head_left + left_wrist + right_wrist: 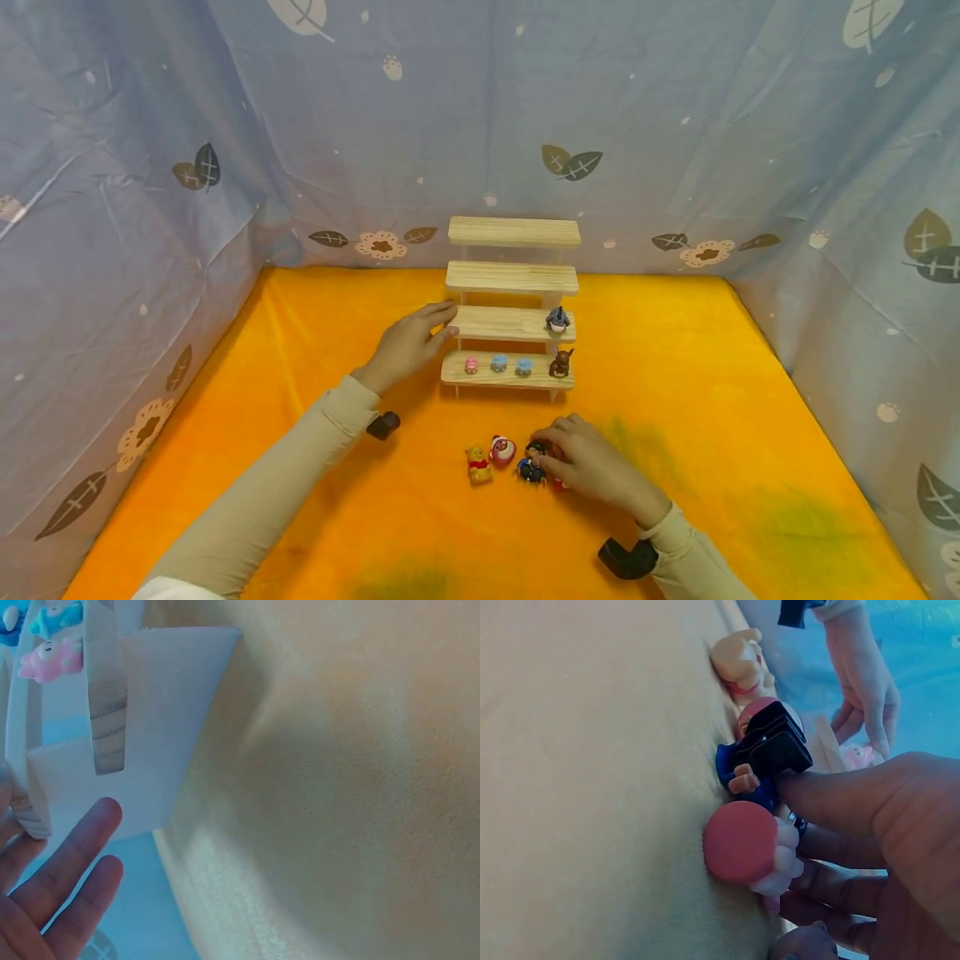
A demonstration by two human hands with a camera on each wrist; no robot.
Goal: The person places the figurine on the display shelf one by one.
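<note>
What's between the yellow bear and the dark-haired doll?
A round pink toy lies between the yellow bear and the dark-haired doll, as the head view shows.

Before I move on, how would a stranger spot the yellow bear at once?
From the stepped wooden shelf, come down to the orange cloth in front. Leftward from the right hand, past a dark-haired doll and a round pinkish-red toy, is the bear. Unlike either neighbour, it is yellow with a red shirt.
</note>
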